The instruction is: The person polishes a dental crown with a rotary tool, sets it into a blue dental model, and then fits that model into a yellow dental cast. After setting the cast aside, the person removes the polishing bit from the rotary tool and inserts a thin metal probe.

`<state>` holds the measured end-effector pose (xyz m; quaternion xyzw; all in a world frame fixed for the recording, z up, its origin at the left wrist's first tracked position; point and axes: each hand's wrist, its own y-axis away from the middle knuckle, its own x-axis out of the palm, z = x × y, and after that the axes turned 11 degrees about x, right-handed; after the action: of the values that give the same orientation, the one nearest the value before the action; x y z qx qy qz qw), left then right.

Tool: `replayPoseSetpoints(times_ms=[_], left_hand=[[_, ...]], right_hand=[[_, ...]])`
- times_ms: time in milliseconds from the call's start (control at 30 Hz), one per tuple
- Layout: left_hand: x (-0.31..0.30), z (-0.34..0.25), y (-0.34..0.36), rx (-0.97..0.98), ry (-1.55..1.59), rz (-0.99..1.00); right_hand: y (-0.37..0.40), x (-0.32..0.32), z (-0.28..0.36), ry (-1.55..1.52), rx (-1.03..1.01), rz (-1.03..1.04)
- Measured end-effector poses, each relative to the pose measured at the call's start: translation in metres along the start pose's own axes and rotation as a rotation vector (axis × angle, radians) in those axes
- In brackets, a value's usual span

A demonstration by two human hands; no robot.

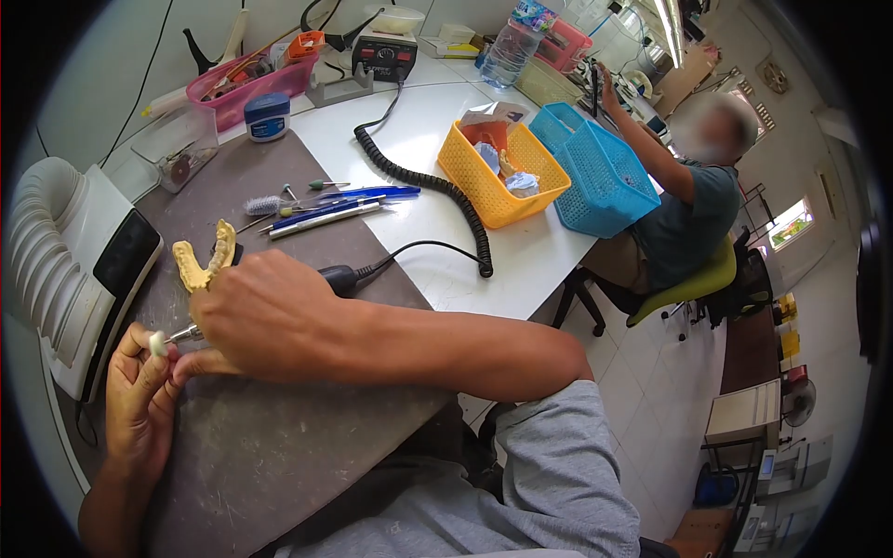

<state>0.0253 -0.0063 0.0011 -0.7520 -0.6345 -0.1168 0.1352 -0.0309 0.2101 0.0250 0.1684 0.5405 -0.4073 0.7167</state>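
My right hand is closed around a corded rotary handpiece, whose metal tip points left. Between the fingertips of my left hand is a small whitish piece, held against the handpiece's tip. Just beyond my right hand lies a yellow dental cast, partly hidden by that hand. Pens, a small brush and several rotary burs lie farther back on the grey mat.
A white suction unit stands at left. Behind are a blue-lidded jar, a pink tray and a control box with a coiled cord. Yellow and blue baskets stand right, near a seated co-worker.
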Motion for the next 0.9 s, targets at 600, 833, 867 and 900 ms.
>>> replayPoseSetpoints(times_ms=[600,833,867,900], left_hand=[[-0.0046,0.0009,0.0004,-0.009,0.011,0.009],[0.0001,-0.001,-0.0002,-0.008,0.01,0.027],[-0.0011,-0.0002,0.0004,-0.014,0.008,0.023],[-0.0021,-0.0002,0.0008,-0.02,0.006,0.02]], right_hand=[[0.0018,0.0027,0.0014,-0.031,0.011,0.005],[0.0007,0.0022,-0.0007,-0.004,0.018,-0.002],[0.002,0.0032,0.001,-0.01,0.021,0.013],[0.0024,0.0037,0.002,-0.018,0.025,0.026]])
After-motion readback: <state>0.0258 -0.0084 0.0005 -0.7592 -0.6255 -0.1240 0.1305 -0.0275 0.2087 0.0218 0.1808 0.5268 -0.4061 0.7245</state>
